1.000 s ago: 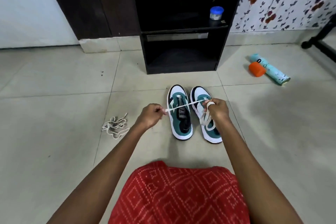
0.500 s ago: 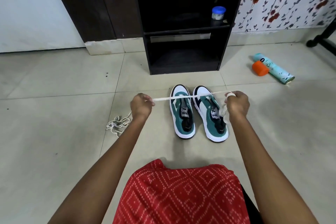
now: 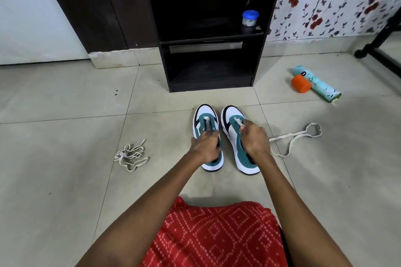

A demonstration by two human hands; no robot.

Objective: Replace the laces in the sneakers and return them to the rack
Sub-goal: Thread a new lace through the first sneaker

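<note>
Left sneaker [image 3: 205, 114] gripped by left hand [image 3: 205, 148]; right hand [image 3: 255, 141] pinches lace [image 3: 240, 123].

Two sneakers [image 3: 205, 115], two laces [image 3: 122, 155].

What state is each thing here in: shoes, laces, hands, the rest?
Left sneaker, unlaced, upright on floor.
Left hand, grips left sneaker.
Right sneaker, lace at front eyelets.
Right hand, pinches white lace.
White lace, trailing loose on floor.
Lace bundle, tangled on floor.
Spray can, lying on its side.
Jar, lidded, on rack shelf.
</note>
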